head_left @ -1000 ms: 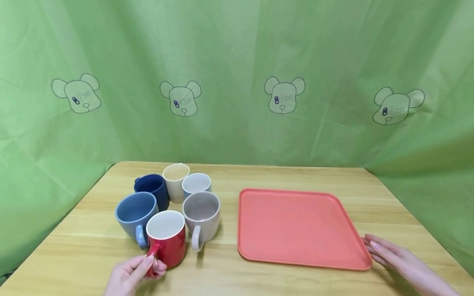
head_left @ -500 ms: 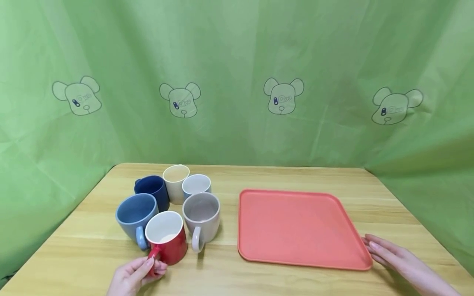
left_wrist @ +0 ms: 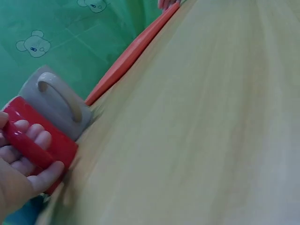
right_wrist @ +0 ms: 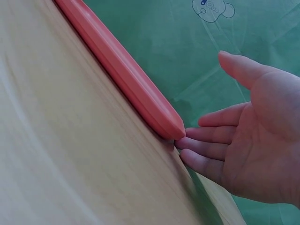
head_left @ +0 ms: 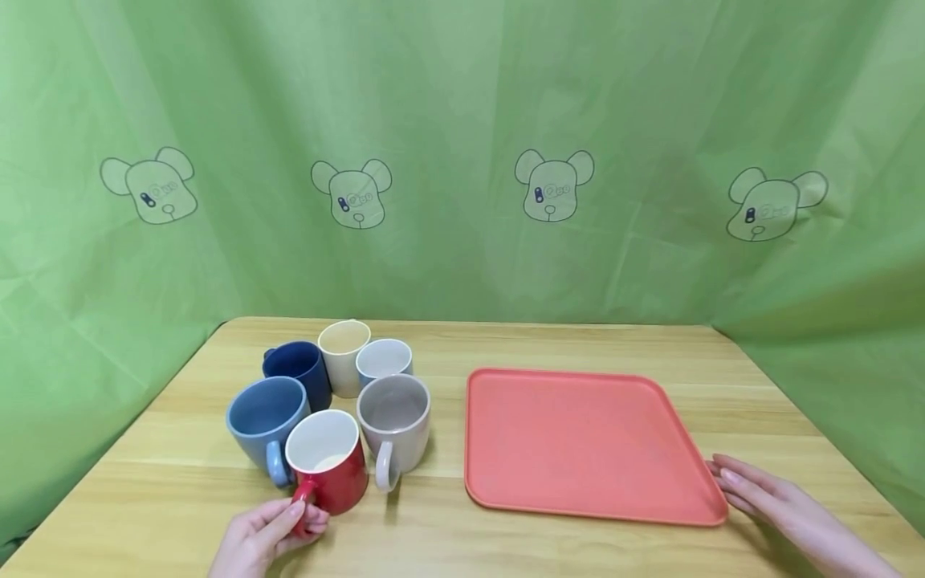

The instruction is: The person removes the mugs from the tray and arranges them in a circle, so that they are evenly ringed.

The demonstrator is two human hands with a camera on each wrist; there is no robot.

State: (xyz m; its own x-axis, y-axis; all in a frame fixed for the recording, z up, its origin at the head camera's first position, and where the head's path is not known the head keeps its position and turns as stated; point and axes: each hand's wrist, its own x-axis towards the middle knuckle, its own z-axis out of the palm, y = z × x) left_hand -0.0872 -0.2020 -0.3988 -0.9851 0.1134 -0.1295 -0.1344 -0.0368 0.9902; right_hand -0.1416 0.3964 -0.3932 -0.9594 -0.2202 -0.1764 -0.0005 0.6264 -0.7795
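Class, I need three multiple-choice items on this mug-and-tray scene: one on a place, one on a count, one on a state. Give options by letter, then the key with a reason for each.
1. Where does the tray lie relative to the mugs?
A. To their right
B. To their left
C. Beneath them

2. How many mugs stand on the table?
A. Four
B. Six
C. Eight

3. What is the left hand doing?
A. Lying flat on the table
B. Pressing the tray
C. Gripping the handle of the red mug

Key:
1 A, the head view shows the tray right of the cluster, bare.
2 B, red, light blue, dark blue, cream, white and grey mugs are counted.
3 C, the left wrist view shows fingers curled round the red handle; the right hand rests open at the tray's corner.
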